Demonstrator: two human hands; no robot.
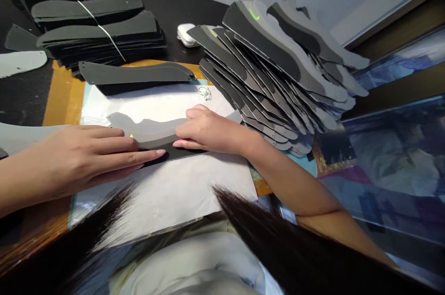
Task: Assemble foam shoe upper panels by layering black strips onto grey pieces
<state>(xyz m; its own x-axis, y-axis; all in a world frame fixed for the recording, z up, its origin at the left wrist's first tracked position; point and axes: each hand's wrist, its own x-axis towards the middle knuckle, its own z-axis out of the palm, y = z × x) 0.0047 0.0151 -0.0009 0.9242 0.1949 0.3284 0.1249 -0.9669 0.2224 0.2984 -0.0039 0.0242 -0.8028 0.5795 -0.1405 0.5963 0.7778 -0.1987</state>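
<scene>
A curved grey-and-black strip [153,131] lies across the white sheet [194,181] in the middle. My left hand [93,153] rests flat on the strip's left part, fingers stretched out, the index fingertip on its black edge. Over the strip's right part, my right hand [203,130] has its fingers curled together against it, so what the fingers pinch is partly hidden. A bright yellow-green mark shows beside my left fingers. Behind the strip lies a dark curved piece [135,73] with a small stack's edge under it.
Fanned grey-and-black pieces [274,67] are heaped at the right. Stacks of dark pieces [104,30] stand at the back left, a white cord across them. A white case [187,35] sits between. A pale piece [28,136] lies at the left; strands of hair hang in front.
</scene>
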